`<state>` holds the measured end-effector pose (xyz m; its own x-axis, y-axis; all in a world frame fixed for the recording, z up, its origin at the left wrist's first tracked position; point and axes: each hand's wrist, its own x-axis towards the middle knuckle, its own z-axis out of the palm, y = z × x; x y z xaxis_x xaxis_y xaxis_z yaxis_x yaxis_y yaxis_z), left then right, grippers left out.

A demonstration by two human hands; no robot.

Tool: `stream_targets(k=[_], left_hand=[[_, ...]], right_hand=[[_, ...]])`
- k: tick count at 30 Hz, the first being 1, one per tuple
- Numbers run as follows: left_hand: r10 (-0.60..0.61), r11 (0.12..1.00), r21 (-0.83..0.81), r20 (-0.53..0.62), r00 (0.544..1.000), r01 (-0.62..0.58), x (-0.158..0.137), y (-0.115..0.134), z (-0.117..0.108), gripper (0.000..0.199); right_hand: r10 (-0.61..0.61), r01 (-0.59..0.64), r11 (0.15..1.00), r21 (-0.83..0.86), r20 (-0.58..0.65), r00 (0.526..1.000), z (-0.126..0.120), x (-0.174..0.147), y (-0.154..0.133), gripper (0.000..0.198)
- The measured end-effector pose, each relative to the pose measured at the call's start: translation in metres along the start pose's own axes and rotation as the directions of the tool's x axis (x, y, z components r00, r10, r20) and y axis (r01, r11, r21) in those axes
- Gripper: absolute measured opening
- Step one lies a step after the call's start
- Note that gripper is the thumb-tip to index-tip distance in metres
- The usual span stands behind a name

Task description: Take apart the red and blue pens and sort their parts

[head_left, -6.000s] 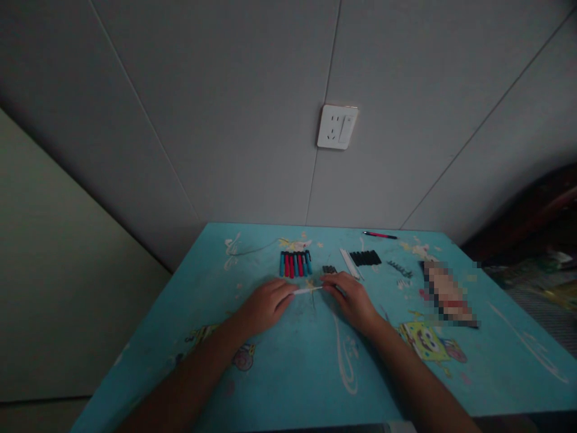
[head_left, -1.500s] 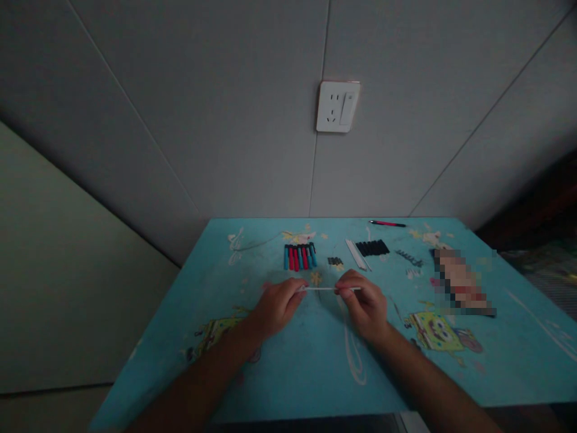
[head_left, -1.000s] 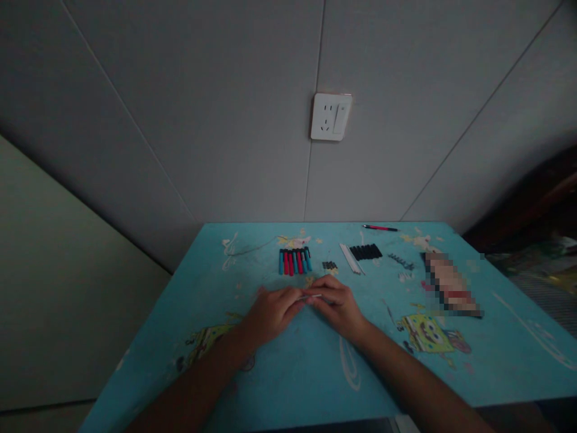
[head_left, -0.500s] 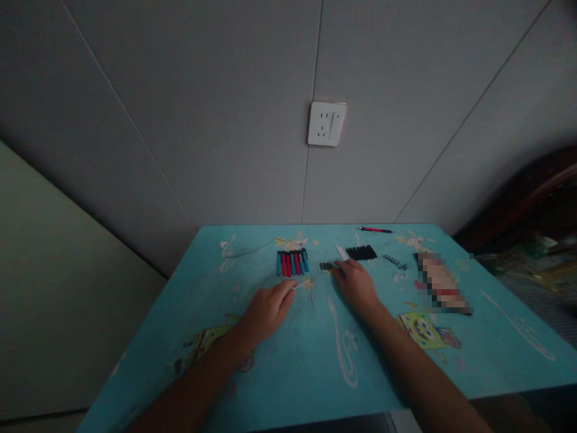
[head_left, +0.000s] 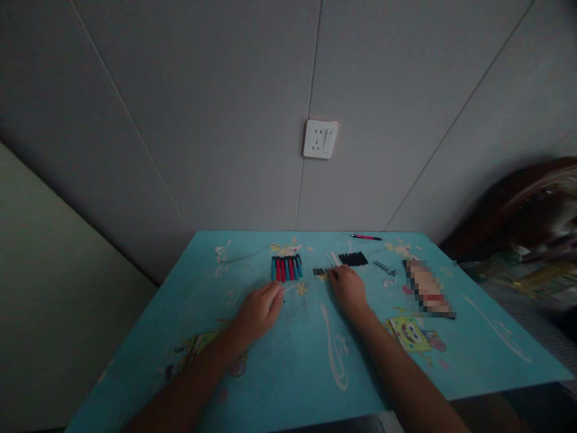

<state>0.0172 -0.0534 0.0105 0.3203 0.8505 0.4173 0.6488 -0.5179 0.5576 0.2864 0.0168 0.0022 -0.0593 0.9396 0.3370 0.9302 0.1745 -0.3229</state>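
Note:
My left hand (head_left: 261, 308) is closed around a thin white stick, perhaps a pen refill (head_left: 289, 288), whose end pokes out past the fingertips to the right. Beyond it lies a row of red and blue pen barrels (head_left: 286, 269) with dark ends. My right hand (head_left: 348, 290) is closed, its fingertips bent down beside a short row of small dark pieces (head_left: 318, 272); what is in the fingers is hidden. Just past these fingers are several white sticks (head_left: 333, 258) and a row of black tube-like pieces (head_left: 354, 259).
Right of my right hand lie a row of small grey pieces (head_left: 384, 267) and a few small whitish bits (head_left: 387, 281). A blurred-out flat item (head_left: 429, 288) is farther right. A red and black pen (head_left: 366, 237) lies near the wall, below a socket (head_left: 320, 139).
The view has shifted a little, so the tabletop sits slightly lower and farther left. My right fingertips have drawn slightly away from the small dark pieces. The left hand still holds the white stick.

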Motion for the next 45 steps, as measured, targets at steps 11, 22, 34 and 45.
stream_targets(k=[11,22,34,45], left_hand=[[0.044,0.995,0.086,0.033,0.999,-0.046,0.001,-0.014,0.005,0.025],[0.106,0.982,0.141,0.131,0.986,-0.124,0.000,-0.010,0.006,0.023],[0.096,0.984,0.134,0.133,0.986,-0.114,-0.001,-0.010,0.005,0.023],[0.046,0.974,0.208,0.201,0.978,-0.089,-0.003,-0.009,0.011,0.024]], right_hand=[[-0.332,0.288,0.752,0.594,-0.036,0.943,-0.012,-0.025,-0.032,0.020],[-0.494,0.402,0.633,0.661,-0.055,0.868,-0.019,-0.027,-0.042,0.019],[-0.505,0.399,0.631,0.666,-0.038,0.862,-0.020,-0.029,-0.042,0.018],[-0.548,0.384,0.665,0.641,0.069,0.834,-0.011,-0.035,-0.050,0.028]])
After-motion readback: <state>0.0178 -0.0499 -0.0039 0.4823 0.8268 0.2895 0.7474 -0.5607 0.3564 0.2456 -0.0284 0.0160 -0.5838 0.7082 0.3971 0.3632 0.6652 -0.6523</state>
